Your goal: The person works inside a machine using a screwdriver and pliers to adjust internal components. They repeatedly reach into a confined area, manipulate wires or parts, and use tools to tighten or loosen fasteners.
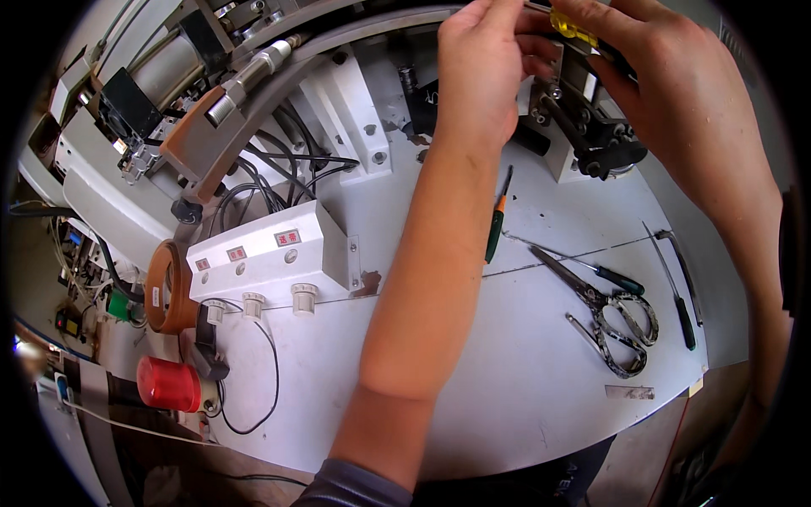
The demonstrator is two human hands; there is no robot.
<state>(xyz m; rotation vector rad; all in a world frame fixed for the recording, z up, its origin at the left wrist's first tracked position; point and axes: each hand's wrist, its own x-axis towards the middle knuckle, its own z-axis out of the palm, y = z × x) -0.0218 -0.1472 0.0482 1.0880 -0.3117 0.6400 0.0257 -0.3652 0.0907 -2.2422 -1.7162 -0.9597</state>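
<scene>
At the top edge, my right hand (676, 63) is closed around a screwdriver with a clear yellow handle (574, 29); its tip is out of sight. Beside it, my left hand (481, 63) has curled fingers, partly cut off by the frame, and what they grip is hidden. Both hands are over a black metal bracket assembly (600, 152) on the machine. Below them on the white tabletop (524, 355) lie a green-and-orange-handled screwdriver (496, 226), a thin dark-handled screwdriver (621, 280), worn black scissors (601, 308) and another slim screwdriver (683, 314).
A black hex key (686, 279) and a small metal strip (629, 393) lie toward the right edge. On the left stand a white control box (270, 253) with knobs, a brown ring (155, 287), a red warning lamp (167, 383) and loose black cables (274, 372). A curved rail (253, 127) arches above.
</scene>
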